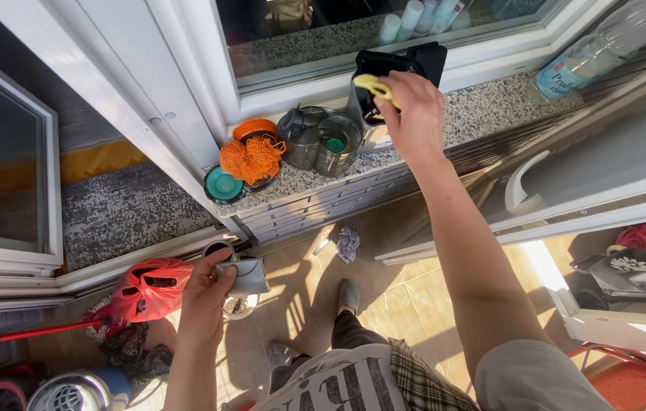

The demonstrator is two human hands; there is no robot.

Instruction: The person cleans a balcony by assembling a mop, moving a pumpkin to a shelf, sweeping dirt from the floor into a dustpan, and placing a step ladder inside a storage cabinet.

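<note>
holding a small metal cup in the left hand, the right hand pinches a yellow piece above the sill's back edge, not yet set down.

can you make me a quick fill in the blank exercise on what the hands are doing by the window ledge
1. The right hand pinches a small ____ object above the granite sill.
2. The left hand holds a small metal ____.
3. The tangled mesh scrubber on the sill is ____.
4. A clear plastic ____ lies at the sill's far right end.

Missing words: yellow; cup; orange; bottle
</note>
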